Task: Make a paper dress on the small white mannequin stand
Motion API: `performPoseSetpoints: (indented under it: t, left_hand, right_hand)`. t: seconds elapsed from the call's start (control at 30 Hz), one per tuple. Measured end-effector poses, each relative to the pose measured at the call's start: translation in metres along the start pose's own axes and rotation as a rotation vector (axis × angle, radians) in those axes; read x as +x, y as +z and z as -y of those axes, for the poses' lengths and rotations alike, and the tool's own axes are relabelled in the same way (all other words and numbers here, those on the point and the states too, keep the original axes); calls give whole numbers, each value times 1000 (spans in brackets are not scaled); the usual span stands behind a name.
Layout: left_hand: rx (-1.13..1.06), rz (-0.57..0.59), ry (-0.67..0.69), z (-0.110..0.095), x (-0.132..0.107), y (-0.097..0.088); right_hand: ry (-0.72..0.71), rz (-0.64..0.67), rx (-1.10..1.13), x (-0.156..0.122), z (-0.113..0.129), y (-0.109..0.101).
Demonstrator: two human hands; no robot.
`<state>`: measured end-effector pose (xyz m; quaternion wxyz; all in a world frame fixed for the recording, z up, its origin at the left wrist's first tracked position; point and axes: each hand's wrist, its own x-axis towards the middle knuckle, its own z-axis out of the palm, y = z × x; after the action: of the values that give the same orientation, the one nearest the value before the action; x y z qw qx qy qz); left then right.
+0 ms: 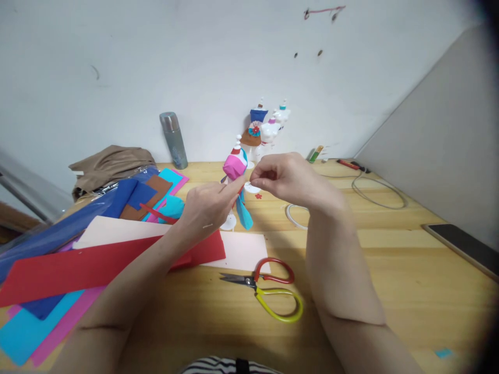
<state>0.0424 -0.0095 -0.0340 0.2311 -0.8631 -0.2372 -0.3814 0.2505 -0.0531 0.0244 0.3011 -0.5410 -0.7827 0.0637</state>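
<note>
A miniature dress form point(236, 165) with a white knobbed top stands before me, wrapped in pink and blue material. A turquoise strip point(244, 213) hangs down beside it, and a round white base point(228, 222) shows below. My left hand point(208, 205) is closed around the form's middle, its index finger stretched along it; the hand hides much of the lower part. Just to the right, my right hand point(288, 179) is raised with thumb and fingers pinched together. Whatever lies between those fingertips is too small to make out. A small red flower piece point(258, 196) lies below them.
Red-and-yellow-handled scissors point(253, 283) lie open in front. Coloured sheets, including a long red strip point(89, 265), cover the left side. Behind stand more dressed miniature forms point(257, 130) and a grey flask point(174, 141). A cable point(374, 189) and phone point(463, 249) lie right.
</note>
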Motion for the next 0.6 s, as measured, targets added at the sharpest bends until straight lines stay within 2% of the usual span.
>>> performPoseSetpoints:
  t: [0.2, 0.4, 0.6]
  left_hand:
    - [-99, 41, -43, 2, -4, 3]
    - [-93, 59, -84, 1, 0, -2]
    - [-115, 66, -132, -1, -1, 1]
  right_hand:
    - [0, 5, 67, 1, -2, 3]
    - [35, 36, 113, 5, -5, 4]
    - [19, 22, 177, 8, 0, 9]
